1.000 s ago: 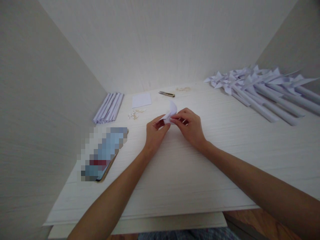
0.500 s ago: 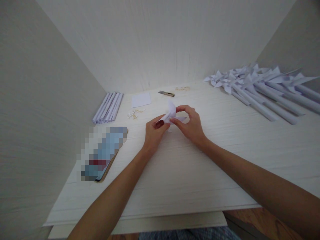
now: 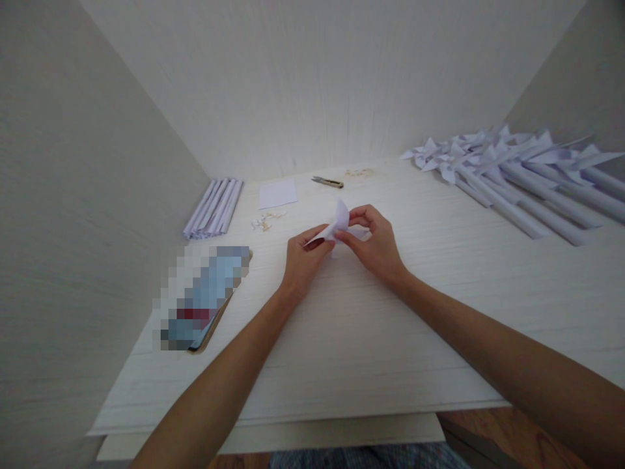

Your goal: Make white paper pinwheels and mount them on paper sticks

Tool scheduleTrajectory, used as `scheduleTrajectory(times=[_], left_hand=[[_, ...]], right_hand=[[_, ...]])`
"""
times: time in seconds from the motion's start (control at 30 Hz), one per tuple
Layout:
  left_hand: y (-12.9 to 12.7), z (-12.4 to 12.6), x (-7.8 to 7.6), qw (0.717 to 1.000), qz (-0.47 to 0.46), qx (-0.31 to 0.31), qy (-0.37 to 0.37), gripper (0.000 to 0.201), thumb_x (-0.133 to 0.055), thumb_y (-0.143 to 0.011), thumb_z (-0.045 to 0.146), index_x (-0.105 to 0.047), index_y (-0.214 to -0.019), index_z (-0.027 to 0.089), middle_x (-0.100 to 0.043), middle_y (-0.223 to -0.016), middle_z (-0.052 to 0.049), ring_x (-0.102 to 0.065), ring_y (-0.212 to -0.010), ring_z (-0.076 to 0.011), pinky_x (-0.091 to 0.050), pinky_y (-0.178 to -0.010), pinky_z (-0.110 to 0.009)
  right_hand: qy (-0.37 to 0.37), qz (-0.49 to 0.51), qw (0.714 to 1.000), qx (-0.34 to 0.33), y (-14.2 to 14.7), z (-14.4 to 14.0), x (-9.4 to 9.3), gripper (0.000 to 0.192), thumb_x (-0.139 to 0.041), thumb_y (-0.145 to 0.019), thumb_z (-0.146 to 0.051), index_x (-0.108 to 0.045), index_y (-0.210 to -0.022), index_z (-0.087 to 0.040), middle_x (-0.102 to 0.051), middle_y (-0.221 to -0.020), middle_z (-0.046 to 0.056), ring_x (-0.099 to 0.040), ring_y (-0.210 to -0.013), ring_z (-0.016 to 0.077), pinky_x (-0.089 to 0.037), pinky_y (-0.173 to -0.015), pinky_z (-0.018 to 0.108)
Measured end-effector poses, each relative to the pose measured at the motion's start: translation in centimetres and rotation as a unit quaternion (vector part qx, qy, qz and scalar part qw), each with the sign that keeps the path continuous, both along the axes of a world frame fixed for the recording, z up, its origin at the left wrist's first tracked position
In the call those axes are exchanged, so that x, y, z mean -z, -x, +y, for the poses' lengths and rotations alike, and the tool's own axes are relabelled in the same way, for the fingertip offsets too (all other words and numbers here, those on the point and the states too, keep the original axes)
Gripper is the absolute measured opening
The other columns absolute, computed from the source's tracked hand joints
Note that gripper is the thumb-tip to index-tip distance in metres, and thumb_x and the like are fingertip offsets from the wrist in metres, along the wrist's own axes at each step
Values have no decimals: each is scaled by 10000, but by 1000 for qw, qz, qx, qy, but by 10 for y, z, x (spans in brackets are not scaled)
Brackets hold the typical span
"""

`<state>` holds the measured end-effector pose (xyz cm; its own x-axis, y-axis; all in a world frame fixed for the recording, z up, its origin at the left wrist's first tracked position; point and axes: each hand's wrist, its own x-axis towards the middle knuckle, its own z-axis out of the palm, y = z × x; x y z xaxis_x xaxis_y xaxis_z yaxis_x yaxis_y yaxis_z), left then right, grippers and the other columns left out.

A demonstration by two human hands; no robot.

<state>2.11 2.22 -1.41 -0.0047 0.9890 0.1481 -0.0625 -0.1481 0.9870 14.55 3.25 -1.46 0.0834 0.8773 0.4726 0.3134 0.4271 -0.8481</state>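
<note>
A white paper pinwheel [image 3: 341, 219] is held between both hands over the middle of the table, one blade curling upward. My left hand [image 3: 303, 257] pinches it from the left, thumb in front and fingers behind. From the right, my right hand [image 3: 375, 242] grips the paper near its centre with thumb and bent forefinger. The fingertips partly cover the centre of the pinwheel. Beyond the hands, a pair of thread snips [image 3: 327, 182] lies by the back wall.
Rolled paper sticks [image 3: 213, 207] lie stacked at the left back, beside white paper squares [image 3: 278, 194] and small cotton-tipped pieces [image 3: 267, 220]. A phone [image 3: 209, 296], its screen pixelated, lies at left. Finished paper pinwheels [image 3: 517, 170] are heaped at right. Walls enclose the table [image 3: 342, 365].
The view has shifted slightly. Both hands stay on the pinwheel with nearly the same grip; the left fingers sit a little closer around the paper and the upright blade tilts slightly.
</note>
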Motion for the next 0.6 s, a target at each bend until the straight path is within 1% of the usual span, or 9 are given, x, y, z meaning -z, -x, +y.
scheduleTrajectory(times=[0.2, 0.33, 0.5, 0.6], left_hand=[[0, -1, 0, 1000, -1, -5, 14, 244, -615, -568, 137, -677, -802, 170, -672, -749, 5, -580, -674, -124, -438, -649, -246], [0, -2, 0, 1000, 16, 1, 8, 231, -614, -577, 147, -679, -796, 180, -663, -741, 7, -569, -650, -117, -429, -608, -235], [1, -1, 1, 1000, 23, -5, 3, 232, -606, -573, 140, -684, -789, 176, -661, -757, -9, -572, -670, -136, -436, -628, -254], [1, -1, 1, 1000, 22, -8, 11, 234, -603, -573, 143, -683, -791, 171, -664, -758, -5, -568, -671, -132, -433, -635, -250]], right_hand=[[-2, 9, 1000, -13, 0, 0, 1, 219, -645, -604, -215, -475, -741, -198, -604, -720, -17, -596, -701, 146, -433, -635, 274], [2, 13, 1000, -13, 0, -1, 1, 216, -641, -599, -190, -474, -735, -190, -595, -721, -13, -590, -703, 142, -432, -621, 262], [-2, 14, 1000, -17, 0, 0, 1, 212, -639, -596, -194, -473, -728, -191, -591, -714, -19, -586, -698, 140, -433, -606, 259], [-6, 13, 1000, -13, 0, 0, 1, 207, -641, -592, -186, -473, -712, -192, -590, -695, -25, -583, -679, 137, -438, -608, 262]])
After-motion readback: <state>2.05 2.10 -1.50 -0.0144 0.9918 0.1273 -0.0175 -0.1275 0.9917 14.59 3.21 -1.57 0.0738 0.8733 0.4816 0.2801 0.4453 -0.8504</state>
